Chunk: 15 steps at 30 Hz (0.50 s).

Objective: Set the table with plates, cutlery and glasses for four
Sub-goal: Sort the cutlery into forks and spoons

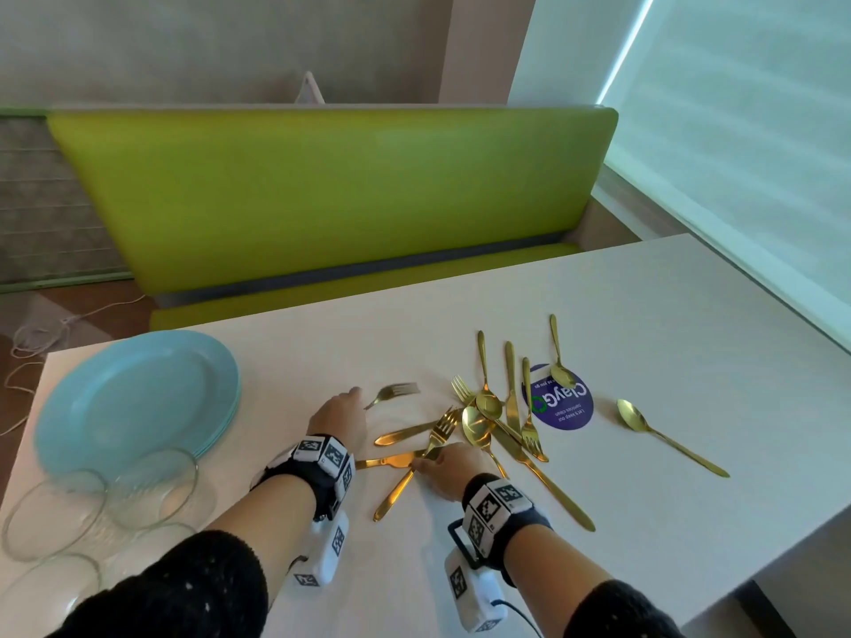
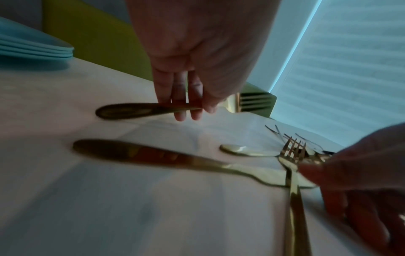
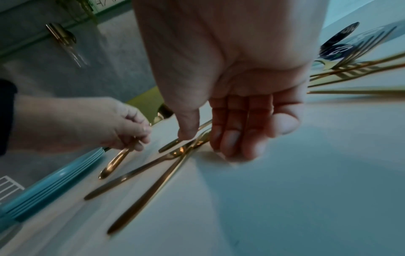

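On the white table my left hand pinches the handle of a gold fork, tines pointing right; in the left wrist view its fingers curl round that fork's handle just above the table. My right hand reaches down on a second gold fork that lies across a gold knife; thumb and fingers close on either side of this fork's neck. A stack of light blue plates sits at the left, with clear glasses in front of it.
More gold cutlery lies heaped right of my hands, partly over a round purple sticker. One spoon lies apart further right. A green bench runs along the far edge. The table's right edge drops off near me.
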{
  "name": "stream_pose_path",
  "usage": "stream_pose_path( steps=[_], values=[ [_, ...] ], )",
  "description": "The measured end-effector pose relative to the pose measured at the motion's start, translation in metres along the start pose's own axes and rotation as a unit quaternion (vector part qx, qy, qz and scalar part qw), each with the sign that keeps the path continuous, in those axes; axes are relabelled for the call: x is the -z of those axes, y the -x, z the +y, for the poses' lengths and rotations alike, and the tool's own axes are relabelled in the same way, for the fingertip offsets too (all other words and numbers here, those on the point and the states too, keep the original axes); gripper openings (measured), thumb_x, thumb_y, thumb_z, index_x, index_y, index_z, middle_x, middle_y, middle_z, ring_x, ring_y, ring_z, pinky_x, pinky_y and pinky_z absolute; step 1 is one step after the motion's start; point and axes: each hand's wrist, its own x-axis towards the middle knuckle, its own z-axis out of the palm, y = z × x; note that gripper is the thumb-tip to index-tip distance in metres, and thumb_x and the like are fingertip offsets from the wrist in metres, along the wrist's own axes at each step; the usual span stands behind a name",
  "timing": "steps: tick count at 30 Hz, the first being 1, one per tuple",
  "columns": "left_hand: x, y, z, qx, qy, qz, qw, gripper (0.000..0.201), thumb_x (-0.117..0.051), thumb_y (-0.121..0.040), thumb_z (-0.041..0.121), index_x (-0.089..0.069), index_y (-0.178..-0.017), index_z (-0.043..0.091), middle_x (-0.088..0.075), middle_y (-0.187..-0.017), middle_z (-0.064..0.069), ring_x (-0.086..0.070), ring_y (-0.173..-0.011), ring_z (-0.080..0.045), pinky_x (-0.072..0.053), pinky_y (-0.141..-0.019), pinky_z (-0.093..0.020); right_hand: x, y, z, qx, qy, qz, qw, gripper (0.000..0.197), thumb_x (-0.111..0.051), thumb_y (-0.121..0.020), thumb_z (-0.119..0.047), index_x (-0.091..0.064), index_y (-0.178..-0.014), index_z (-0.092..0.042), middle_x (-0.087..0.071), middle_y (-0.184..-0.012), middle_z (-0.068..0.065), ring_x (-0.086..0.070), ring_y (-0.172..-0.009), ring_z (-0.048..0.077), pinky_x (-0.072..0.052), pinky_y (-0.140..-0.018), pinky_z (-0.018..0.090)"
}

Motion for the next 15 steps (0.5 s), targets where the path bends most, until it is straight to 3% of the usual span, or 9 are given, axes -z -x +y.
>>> stream_pose_path(
  steps=[2, 4, 6, 8, 10, 11, 13, 15],
  values=[
    [0.008, -0.001, 0.006, 0.007, 0.059, 0.042, 0.997, 0.024, -0.038, -0.097, 0.015, -0.051, -0.114, 0.004, -0.062, -0.114, -0.016, -0.059, -0.105, -0.032, -0.046, -0.082, -0.037, 0.0, 0.002, -0.003, -0.01, 0.014, 0.007, 1.0, 0.054, -0.041, -0.079, -0.068, -0.065, -0.093, -0.022, -0.066, -0.088, 0.002, -0.061, -0.081, 0.021, -0.052, -0.075, 0.033],
    [0.016, -0.002, 0.014, 0.032, 0.155, 0.075, 0.984, 0.024, -0.04, -0.097, 0.016, -0.052, -0.113, 0.002, -0.063, -0.113, -0.017, -0.059, -0.106, -0.034, -0.045, -0.083, -0.036, 0.001, 0.004, -0.005, -0.021, 0.011, 0.016, 1.0, 0.045, -0.044, -0.082, -0.061, -0.064, -0.087, -0.021, -0.064, -0.087, 0.002, -0.059, -0.08, 0.021, -0.05, -0.072, 0.032],
    [0.021, -0.006, 0.02, 0.086, 0.266, 0.076, 0.957, 0.025, -0.042, -0.096, 0.016, -0.053, -0.114, 0.001, -0.063, -0.115, -0.018, -0.059, -0.106, -0.035, -0.044, -0.083, -0.034, 0.001, 0.005, -0.004, -0.035, 0.001, 0.023, 0.999, 0.04, -0.045, -0.086, -0.054, -0.057, -0.074, -0.018, -0.063, -0.086, 0.003, -0.06, -0.081, 0.021, -0.049, -0.07, 0.029],
    [0.02, -0.007, 0.024, 0.14, 0.363, 0.058, 0.919, 0.026, -0.041, -0.095, 0.016, -0.054, -0.113, 0.003, -0.063, -0.113, -0.017, -0.064, -0.086, -0.032, -0.05, -0.073, -0.032, 0.002, 0.007, -0.003, -0.038, -0.024, 0.027, 0.999, 0.035, -0.046, -0.088, -0.044, -0.047, -0.063, -0.019, -0.062, -0.085, 0.002, -0.062, -0.083, 0.021, -0.048, -0.069, 0.028],
    [0.015, -0.004, 0.029, 0.161, 0.432, 0.034, 0.887, 0.024, -0.04, -0.094, 0.014, -0.055, -0.11, 0.004, -0.064, -0.099, -0.012, -0.059, -0.058, -0.02, -0.05, -0.051, -0.025, 0.002, 0.008, -0.004, -0.053, -0.06, 0.032, 0.996, 0.028, -0.05, -0.083, -0.037, -0.046, -0.06, -0.021, -0.065, -0.086, 0.003, -0.066, -0.088, 0.021, -0.053, -0.075, 0.028],
    [0.013, -0.003, 0.031, 0.159, 0.452, 0.024, 0.877, 0.022, -0.04, -0.094, 0.013, -0.055, -0.107, 0.004, -0.063, -0.089, -0.01, -0.055, -0.053, -0.017, -0.049, -0.045, -0.021, 0.002, 0.008, -0.005, -0.063, -0.085, 0.035, 0.994, 0.025, -0.051, -0.08, -0.035, -0.048, -0.06, -0.02, -0.068, -0.088, 0.005, -0.067, -0.089, 0.021, -0.056, -0.078, 0.029],
    [0.009, 0.001, 0.035, 0.145, 0.475, 0.008, 0.868, 0.018, -0.04, -0.095, 0.011, -0.056, -0.097, 0.003, -0.06, -0.073, -0.007, -0.053, -0.049, -0.016, -0.048, -0.042, -0.021, 0.001, 0.005, -0.004, -0.082, -0.136, 0.035, 0.987, 0.023, -0.055, -0.077, -0.035, -0.051, -0.062, -0.018, -0.069, -0.089, 0.005, -0.068, -0.083, 0.02, -0.057, -0.076, 0.029],
    [0.006, 0.005, 0.037, 0.136, 0.477, -0.003, 0.868, 0.018, -0.041, -0.095, 0.011, -0.056, -0.087, 0.005, -0.06, -0.068, -0.005, -0.055, -0.05, -0.016, -0.05, -0.046, -0.021, -0.003, 0.003, -0.003, -0.093, -0.185, 0.038, 0.978, 0.025, -0.059, -0.074, -0.04, -0.053, -0.062, -0.019, -0.068, -0.084, 0.003, -0.065, -0.074, 0.018, -0.056, -0.067, 0.027]
  ],
)
